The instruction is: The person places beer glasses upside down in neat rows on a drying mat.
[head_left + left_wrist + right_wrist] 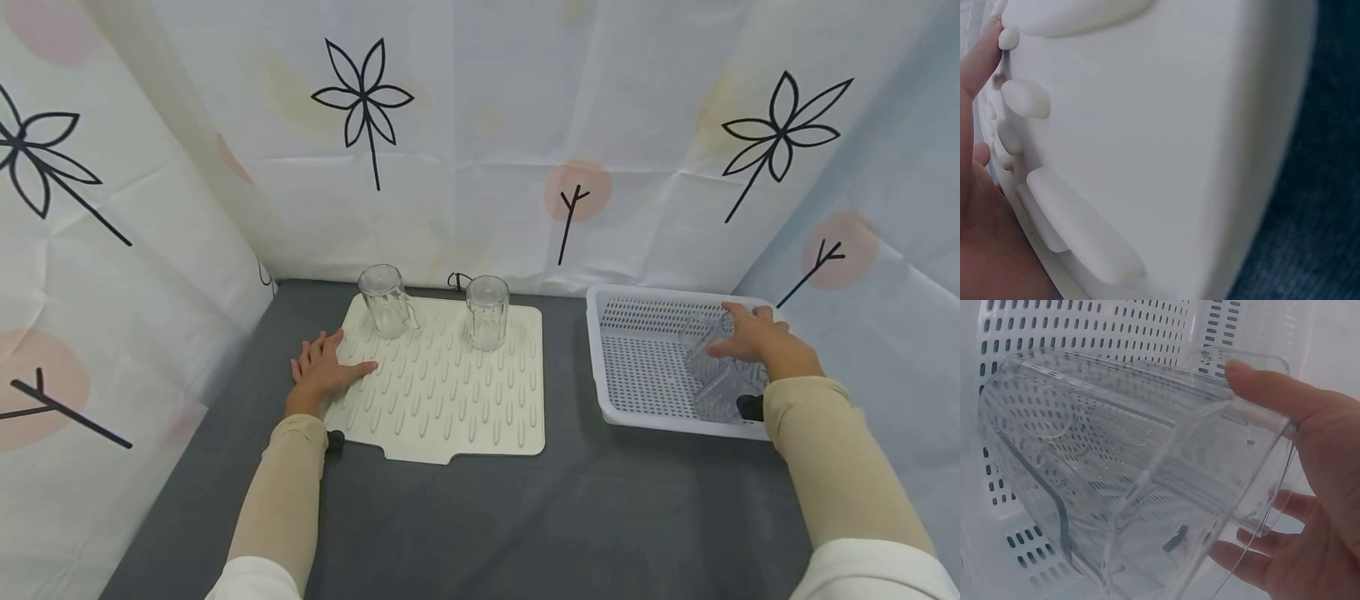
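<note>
My left hand [324, 372] rests with spread fingers at the left edge of a cream drying mat [450, 400] with raised oval ridges. At the back of that mat stand two clear mugs, one on the left [386, 307] with its handle to the right, another [487, 315] nearer the middle. Over on the right, my right hand [763, 340] reaches into a white perforated basket [652, 422]. In the right wrist view, its thumb and fingers grip the end of a clear mug [1210, 444] lying on its side. Another clear mug [723, 396] lies nearer the basket's front.
A dark grey cloth [525, 517] covers the table. Patterned curtains [480, 125] hang behind and on both sides, the right one close to the basket. A small dark cord loop [457, 281] lies behind the mat.
</note>
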A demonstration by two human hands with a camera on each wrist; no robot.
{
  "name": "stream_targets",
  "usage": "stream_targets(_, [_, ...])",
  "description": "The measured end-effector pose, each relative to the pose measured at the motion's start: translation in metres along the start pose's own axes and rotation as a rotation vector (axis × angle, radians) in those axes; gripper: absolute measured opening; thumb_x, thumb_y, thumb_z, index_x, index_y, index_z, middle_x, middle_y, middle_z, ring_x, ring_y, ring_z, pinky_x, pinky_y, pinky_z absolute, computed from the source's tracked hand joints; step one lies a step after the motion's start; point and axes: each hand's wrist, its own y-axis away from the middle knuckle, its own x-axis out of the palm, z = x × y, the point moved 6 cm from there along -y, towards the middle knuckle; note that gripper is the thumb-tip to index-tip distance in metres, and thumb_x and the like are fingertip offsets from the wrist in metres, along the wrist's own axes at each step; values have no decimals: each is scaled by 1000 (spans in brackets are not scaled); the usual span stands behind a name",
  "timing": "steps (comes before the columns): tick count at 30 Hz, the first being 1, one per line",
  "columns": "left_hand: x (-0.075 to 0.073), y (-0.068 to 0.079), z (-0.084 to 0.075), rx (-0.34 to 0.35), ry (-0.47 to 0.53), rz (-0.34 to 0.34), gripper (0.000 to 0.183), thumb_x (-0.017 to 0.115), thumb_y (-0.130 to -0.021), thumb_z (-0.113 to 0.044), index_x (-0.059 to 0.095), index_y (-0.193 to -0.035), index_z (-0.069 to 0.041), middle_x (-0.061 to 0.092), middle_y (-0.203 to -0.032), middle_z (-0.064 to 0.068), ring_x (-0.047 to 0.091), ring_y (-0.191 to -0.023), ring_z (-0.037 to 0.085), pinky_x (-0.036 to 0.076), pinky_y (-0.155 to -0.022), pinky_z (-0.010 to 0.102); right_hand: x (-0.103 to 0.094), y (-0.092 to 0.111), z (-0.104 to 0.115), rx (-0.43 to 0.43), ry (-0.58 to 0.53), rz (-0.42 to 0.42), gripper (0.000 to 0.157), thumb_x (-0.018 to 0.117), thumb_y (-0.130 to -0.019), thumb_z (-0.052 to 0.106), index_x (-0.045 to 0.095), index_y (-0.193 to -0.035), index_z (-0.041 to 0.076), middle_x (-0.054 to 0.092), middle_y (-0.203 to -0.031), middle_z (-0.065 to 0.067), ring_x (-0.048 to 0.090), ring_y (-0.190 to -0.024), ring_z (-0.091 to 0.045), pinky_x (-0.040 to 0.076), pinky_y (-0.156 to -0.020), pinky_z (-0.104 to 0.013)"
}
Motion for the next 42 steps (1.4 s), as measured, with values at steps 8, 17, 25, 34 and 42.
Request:
stream_targets(8, [3, -2, 4, 0, -13, 10, 107, 62, -79, -66, 4, -156, -19, -12, -159, 22, -20, -143, 49, -16, -110, 68, 0, -1, -1, -17, 0, 39, 105, 70, -84, 38, -2, -152, 3, -3, -139, -48, 12, -121, -71, 26, -92, -81])
stream_targets(17, [6, -7, 8, -5, -18, 14, 109, 63, -78, -67, 3, -156, -20, -12, -159, 22, -21, -143, 49, -16, -110, 68, -6, -1, -2, -51, 51, -16, 89, 72, -82, 34, 19, -146, 1, 6, -136, -50, 20, -116, -72, 29, -88, -81])
stream_targets(25, [8, -9, 11, -8, -20, 15, 109, 62, -77, -69, 3, -156, -22, -12, -160, 20, -21, -144, 47, -17, -110, 68, -16, 5, -3, -78, 45, -89, 83, 68, -83, 36, 23, -143, -1, 9, -134, -52, 22, -114, -75, 31, -87, -80])
stream_targets(34, [8, -10, 10, 8, -9, 16, 110, 61, -77, -71, 1, -156, -22, -15, -160, 20, -22, -143, 47, -18, -109, 68, -43, 14, 9, -198, 92, -214, 75, 66, -85, 35, 30, -140, 0, 17, -133, -51, 24, -115, -72, 28, -89, -82])
stream_targets(42, [5, -7, 7, 8, -10, 5, 109, 61, -78, -70, 2, -156, -23, -13, -160, 20, -22, -144, 46, -18, -110, 67, -60, 26, 35, -251, 67, -293, 75, 68, -84, 42, 34, -142, 7, 21, -135, -46, 29, -116, -65, 33, -87, -79])
